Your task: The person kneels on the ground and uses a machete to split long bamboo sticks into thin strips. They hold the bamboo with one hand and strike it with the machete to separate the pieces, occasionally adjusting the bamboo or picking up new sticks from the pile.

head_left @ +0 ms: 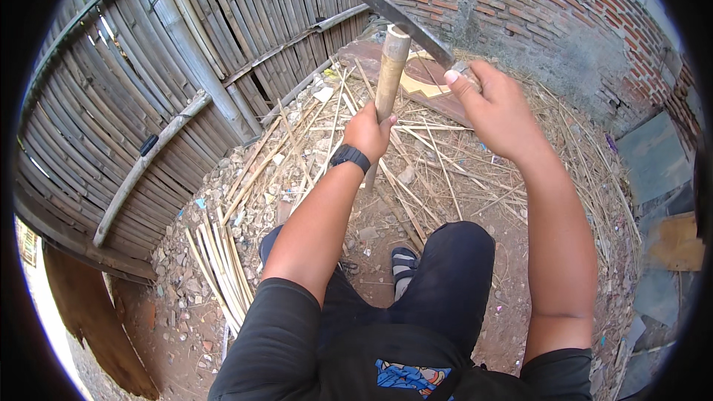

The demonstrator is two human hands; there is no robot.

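Observation:
My left hand (365,134) is closed around a bamboo pole (391,74), which stands nearly upright in front of me with its lower end running down below my wrist. In my right hand (496,108) is the handle of a large knife (401,18) with a broad dark blade. The blade slants up to the left across the pole's top end, at or just behind it; I cannot tell whether it has cut in. A black watch sits on my left wrist.
Thin bamboo strips (445,167) litter the stony ground, and a bundle of strips (219,267) lies at my left. Beyond my hands lies a brown board (445,108). A bamboo wall (111,119) rises on the left, a brick wall (535,7) behind. Grey sheets (653,156) lean at the right.

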